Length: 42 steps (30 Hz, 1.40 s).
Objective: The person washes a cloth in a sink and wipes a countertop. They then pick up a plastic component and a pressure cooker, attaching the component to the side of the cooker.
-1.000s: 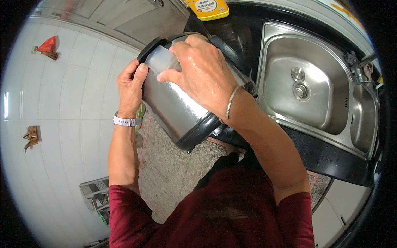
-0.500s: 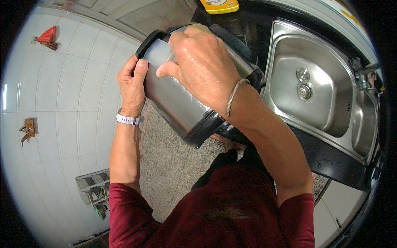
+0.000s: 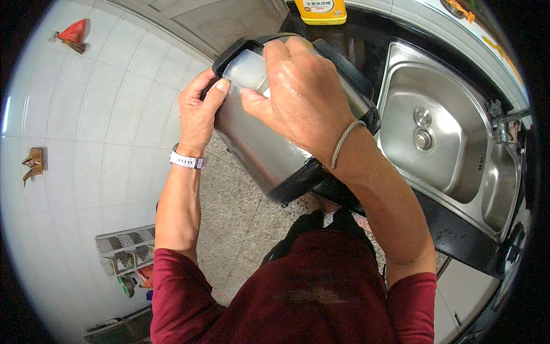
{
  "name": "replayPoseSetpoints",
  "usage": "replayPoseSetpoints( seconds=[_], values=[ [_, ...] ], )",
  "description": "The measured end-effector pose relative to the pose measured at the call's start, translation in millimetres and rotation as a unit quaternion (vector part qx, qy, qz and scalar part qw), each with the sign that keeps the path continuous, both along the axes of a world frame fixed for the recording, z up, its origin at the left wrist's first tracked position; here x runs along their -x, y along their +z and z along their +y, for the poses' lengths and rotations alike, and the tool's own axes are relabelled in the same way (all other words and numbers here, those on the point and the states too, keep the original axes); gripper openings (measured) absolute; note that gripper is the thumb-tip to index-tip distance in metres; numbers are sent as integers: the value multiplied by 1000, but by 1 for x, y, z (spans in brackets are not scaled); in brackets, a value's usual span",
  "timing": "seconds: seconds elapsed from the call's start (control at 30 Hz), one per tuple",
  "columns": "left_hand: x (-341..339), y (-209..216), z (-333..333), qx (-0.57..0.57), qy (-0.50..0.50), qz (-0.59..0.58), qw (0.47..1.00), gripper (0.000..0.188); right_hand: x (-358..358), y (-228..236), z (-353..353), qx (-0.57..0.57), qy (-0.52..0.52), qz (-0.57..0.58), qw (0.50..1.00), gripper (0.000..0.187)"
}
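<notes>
Steel-and-black cooker (image 3: 258,143), tilted near sink (image 3: 441,103) | left hand (image 3: 197,114): grip clamped on cooker's end | right hand (image 3: 306,86): over translucent panel (image 3: 245,69), grip I can't tell, fingertips hidden

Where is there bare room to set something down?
The glossy black counter looks bare between the yellow bottle and steel sink, and along the sink's near edge, though droplets dot it. The large bowl has room too. Crowded: the silver-and-black appliance, under the left and right hands.
</notes>
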<state>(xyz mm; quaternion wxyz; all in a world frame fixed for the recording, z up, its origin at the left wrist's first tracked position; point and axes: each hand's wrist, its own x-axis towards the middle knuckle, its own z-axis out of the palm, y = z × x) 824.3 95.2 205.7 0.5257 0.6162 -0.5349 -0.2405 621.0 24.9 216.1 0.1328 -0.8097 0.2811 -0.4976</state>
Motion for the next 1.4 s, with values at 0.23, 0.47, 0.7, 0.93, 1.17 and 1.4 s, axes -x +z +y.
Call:
replayPoseSetpoints(
  seconds=[0.23, 0.47, 0.7, 0.93, 1.17, 1.4],
  values=[
    [2, -2, -4, 22, 8, -33, 999, 30, 2, 2, 2, 12, -17, 48, 999, 39],
    [-5, -6, -2, 20, 8, -38, 999, 30, -2, 3, 2, -14, -21, 43, 999, 39],
    [-13, -10, 6, 34, -8, 9, 999, 34, -14, 1, 4, -11, -16, 26, 999, 39],
    [-10, -9, 6, 31, 3, 9, 999, 34, -7, 4, 5, -11, -10, 33, 999, 38],
    [-9, -9, 3, 29, 10, 7, 999, 34, -4, 2, 3, -29, -15, 35, 999, 38],
    [-10, -11, 1, 24, 21, 10, 999, 33, -2, 3, 2, -35, -2, 34, 999, 37]
  ],
)
